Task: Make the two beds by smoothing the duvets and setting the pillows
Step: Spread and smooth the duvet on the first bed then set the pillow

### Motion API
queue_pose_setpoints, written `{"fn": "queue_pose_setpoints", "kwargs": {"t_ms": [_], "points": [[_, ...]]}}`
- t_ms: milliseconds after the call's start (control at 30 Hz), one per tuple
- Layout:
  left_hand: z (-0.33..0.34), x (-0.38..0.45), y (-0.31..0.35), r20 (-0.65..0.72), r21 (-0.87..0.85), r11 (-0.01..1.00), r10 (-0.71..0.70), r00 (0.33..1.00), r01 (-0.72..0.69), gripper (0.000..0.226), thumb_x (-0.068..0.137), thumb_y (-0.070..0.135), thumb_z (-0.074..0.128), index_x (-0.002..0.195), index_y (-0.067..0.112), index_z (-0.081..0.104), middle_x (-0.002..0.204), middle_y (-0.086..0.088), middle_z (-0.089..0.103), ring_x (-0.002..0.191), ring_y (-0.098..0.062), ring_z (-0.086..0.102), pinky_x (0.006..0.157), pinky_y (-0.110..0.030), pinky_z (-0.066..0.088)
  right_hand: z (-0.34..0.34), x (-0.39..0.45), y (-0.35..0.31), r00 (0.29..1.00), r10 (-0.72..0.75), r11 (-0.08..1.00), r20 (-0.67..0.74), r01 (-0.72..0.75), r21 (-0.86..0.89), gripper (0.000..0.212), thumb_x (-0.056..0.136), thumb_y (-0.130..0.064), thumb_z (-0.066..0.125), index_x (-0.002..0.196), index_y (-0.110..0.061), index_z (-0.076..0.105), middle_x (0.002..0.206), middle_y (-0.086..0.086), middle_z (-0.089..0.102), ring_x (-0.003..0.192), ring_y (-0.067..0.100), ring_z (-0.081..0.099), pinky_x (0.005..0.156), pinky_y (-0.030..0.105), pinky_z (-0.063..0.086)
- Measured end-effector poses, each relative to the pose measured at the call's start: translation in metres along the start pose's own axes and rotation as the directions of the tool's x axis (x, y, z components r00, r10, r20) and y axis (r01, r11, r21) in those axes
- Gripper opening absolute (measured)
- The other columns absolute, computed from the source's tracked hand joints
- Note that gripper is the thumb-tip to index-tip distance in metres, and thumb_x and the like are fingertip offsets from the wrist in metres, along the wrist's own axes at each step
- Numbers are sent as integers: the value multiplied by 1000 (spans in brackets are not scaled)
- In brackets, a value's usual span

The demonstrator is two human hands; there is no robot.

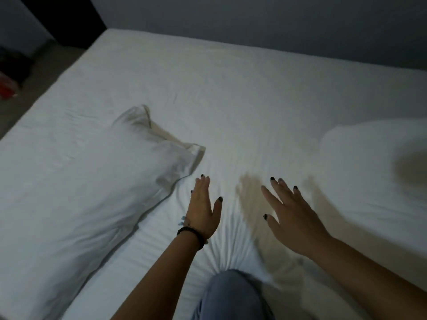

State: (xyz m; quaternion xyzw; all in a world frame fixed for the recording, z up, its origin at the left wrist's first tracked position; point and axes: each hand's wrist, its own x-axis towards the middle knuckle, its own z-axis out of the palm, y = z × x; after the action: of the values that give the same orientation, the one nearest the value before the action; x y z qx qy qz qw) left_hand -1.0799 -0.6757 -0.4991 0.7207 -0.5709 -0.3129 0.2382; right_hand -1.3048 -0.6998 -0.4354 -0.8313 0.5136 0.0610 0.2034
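A white bed fills the view, its sheet creased around my knee, which presses into it at the bottom. A long white pillow lies on the left half, its open end toward the middle. A second white pillow, blurred, lies at the right edge. My left hand, with a dark bracelet on its wrist, is flat with straight fingers over the sheet beside the left pillow. My right hand is spread with straight fingers just above the sheet, casting a shadow. Neither hand holds anything.
A grey wall runs behind the bed's far edge. On the left, a strip of floor holds a dark object and something red. No duvet is in view.
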Motion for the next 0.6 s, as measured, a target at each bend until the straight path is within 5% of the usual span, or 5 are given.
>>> {"fn": "queue_pose_setpoints", "kwargs": {"t_ms": [100,233,333,467,600], "points": [[-33,10,-56,-39,-311,809,-535,844,499,78,90,28,63,150,8,17,157,-7,18,144,-22,20,117,-37,22,13,33,-43,996,40,999,85,-43,28,66,102,-38,32,154,-19,-2,160,5,-16,148,21,-14,119,33,-4],[-89,28,-118,362,-870,-157,-847,390,467,79,86,43,65,147,10,27,152,-11,29,127,-23,47,102,-35,42,24,56,-90,963,149,976,223,-180,125,67,102,-40,34,154,-20,-2,159,0,-21,148,21,-11,119,35,12],[-119,36,-142,351,-915,-218,-846,401,340,74,91,55,51,149,16,25,137,-10,48,96,-22,59,80,-34,49,30,57,-106,943,173,977,286,-201,72,67,102,-41,34,154,-20,-2,159,-1,-21,148,19,-11,118,33,12],[-140,64,-157,347,-937,-337,-858,379,95,86,88,59,52,152,16,13,156,-6,20,141,-30,26,115,-46,23,34,63,-106,921,217,974,324,-228,-5,66,101,-42,35,154,-23,0,159,-3,-20,148,16,-10,117,32,14],[-141,76,-164,254,-951,-138,-859,444,276,60,100,44,34,148,9,26,152,-11,30,138,-28,34,105,-35,34,35,74,-101,903,278,951,327,-306,38,63,100,-41,38,154,-20,11,161,-6,-12,148,13,-5,115,35,21]]}}
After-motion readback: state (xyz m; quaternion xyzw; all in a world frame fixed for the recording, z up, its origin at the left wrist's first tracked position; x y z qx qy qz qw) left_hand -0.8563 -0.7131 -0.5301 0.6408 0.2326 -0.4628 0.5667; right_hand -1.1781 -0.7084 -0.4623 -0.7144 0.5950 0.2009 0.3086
